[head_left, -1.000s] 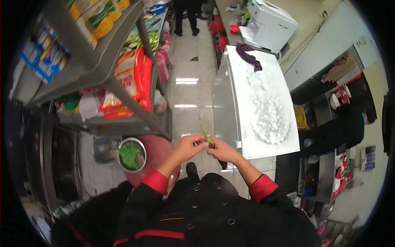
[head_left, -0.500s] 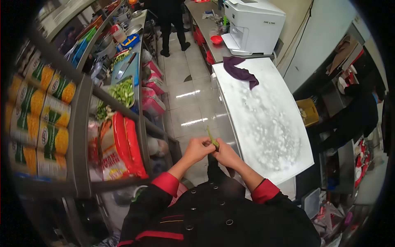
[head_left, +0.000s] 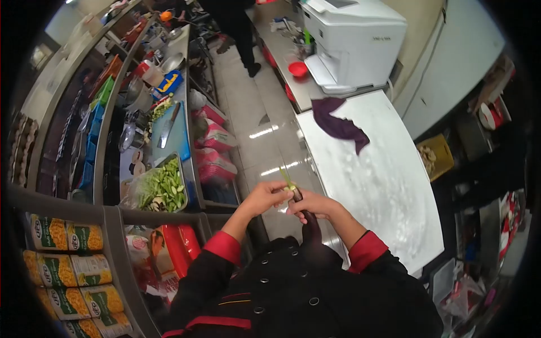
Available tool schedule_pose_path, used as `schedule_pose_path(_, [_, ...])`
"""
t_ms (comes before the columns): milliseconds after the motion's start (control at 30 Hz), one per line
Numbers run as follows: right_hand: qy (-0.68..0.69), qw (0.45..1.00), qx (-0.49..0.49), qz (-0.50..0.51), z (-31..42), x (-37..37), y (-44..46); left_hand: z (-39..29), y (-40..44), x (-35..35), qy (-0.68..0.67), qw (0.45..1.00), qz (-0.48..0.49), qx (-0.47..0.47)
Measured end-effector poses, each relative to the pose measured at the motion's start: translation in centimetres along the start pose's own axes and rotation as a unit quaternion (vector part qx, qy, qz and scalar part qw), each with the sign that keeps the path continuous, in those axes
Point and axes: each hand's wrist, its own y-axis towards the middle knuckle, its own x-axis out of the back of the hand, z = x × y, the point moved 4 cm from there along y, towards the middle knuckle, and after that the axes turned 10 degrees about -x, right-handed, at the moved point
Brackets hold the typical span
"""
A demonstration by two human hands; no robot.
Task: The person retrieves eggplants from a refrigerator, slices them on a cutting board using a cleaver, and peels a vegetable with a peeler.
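With the left hand (head_left: 266, 200) and right hand (head_left: 314, 206) close together before the chest, holds a single eggplant (head_left: 310, 225) between them. Clamps the right hand around the dark body just below the cap; pinches at the cap and green stem (head_left: 285, 173) with the left fingertips. Points the stem toward 11 o'clock, away from the black jacket (head_left: 338, 293), and the body toward 5, setting the long axis on a steep 11-to-5 line (lower end dark against dark clothing, hard to make out). Counting from the hands, has a white-topped unit (head_left: 389, 208) near at 3 o'clock, bearing a purple cloth (head_left: 338, 124) at 1. Has cut green vegetables (head_left: 163, 188) at 9 o'clock, a knife (head_left: 170, 125) on a blue board (head_left: 176, 141) at 10, and yellow-labelled cans (head_left: 59, 270) at 8.
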Motion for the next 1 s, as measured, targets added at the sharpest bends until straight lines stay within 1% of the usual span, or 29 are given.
schedule_pose_path(67, [-0.031,0.999,-0.001,0.024,1.8,0.5,1.7,-1.2,0.9,2.0,0.05,0.998,0.046,0.015])
schedule_pose_path(133, [0.024,0.997,-0.01,0.069,3.7,1.2,4.0,-2.5,2.2,4.7,0.038,0.999,0.032,0.011])
schedule_pose_path(167, [0.049,0.997,0.017,0.063,5.3,1.4,4.8,-3.3,2.9,6.1,0.05,0.998,0.039,-0.016])
schedule_pose_path(200, [0.038,0.997,0.007,0.074,6.2,1.4,6.1,-3.9,3.7,7.6,0.063,0.996,0.046,-0.044])
schedule_pose_path(233, [0.008,1.0,0.008,-0.006,7.1,2.0,7.3,-3.8,4.7,9.4,0.091,0.995,0.024,-0.044])
schedule_pose_path(267, [-0.024,0.996,0.013,-0.089,8.1,2.8,8.3,-3.9,5.5,11.1,0.088,0.995,0.01,-0.051])
schedule_pose_path(300, [-0.123,0.978,0.08,-0.145,7.7,5.1,10.8,-4.2,6.3,13.0,0.08,0.994,-0.028,-0.068])
schedule_pose_path(333, [-0.141,0.977,0.078,-0.141,8.7,5.1,11.9,-4.4,7.4,15.0,0.071,0.991,-0.066,-0.088])
schedule_pose_path(367, [-0.183,0.957,0.107,-0.199,10.4,5.4,13.0,-4.4,8.4,17.2,0.093,0.99,-0.056,-0.095])
schedule_pose_path(400, [-0.224,0.931,0.136,-0.252,12.2,5.6,14.2,-4.1,9.5,19.2,0.087,0.988,-0.072,-0.107])
schedule_pose_path(433, [-0.202,0.937,0.137,-0.252,14.0,4.7,14.9,-4.1,10.4,20.8,0.058,0.989,-0.076,-0.112])
schedule_pose_path(467, [-0.219,0.936,0.13,-0.243,15.5,4.8,16.4,-4.3,11.3,22.3,0.027,0.99,-0.081,-0.115])
schedule_pose_path(533, [-0.176,0.95,0.1,-0.239,17.5,5.6,19.8,-4.3,13.3,25.3,0.017,0.986,-0.12,-0.113])
schedule_pose_path(567, [-0.208,0.942,0.106,-0.239,18.4,6.5,22.0,-4.0,14.3,27.0,0.037,0.984,-0.145,-0.096])
schedule_pose_path(600, [-0.212,0.944,0.096,-0.233,19.3,7.1,24.0,-3.6,15.4,28.7,0.059,0.981,-0.169,-0.077])
schedule_pose_path(633, [-0.2,0.948,0.074,-0.237,20.4,7.1,25.6,-3.6,16.2,30.3,0.069,0.973,-0.203,-0.086])
schedule_pose_path(667, [-0.185,0.951,0.05,-0.243,21.1,7.2,27.0,-3.3,16.8,31.7,0.06,0.973,-0.211,-0.076])
schedule_pose_path(733, [-0.18,0.956,0.036,-0.23,22.1,7.4,30.2,-3.2,17.6,34.9,0.083,0.969,-0.231,-0.035])
schedule_pose_path(767, [-0.187,0.957,0.03,-0.221,23.0,7.4,31.7,-3.1,18.1,36.4,0.071,0.967,-0.239,-0.05])
schedule_pose_path(833, [-0.202,0.957,0.024,-0.206,25.0,7.2,34.0,-3.2,18.8,39.2,0.074,0.965,-0.247,-0.048])
schedule_pose_path(933, [-0.177,0.967,0.013,-0.184,27.8,6.7,37.3,-4.3,19.8,42.9,0.086,0.96,-0.261,-0.045])
schedule_pose_path(1000, [-0.148,0.979,0.0,-0.139,29.6,6.7,39.9,-5.1,20.4,45.3,0.094,0.958,-0.268,-0.041])
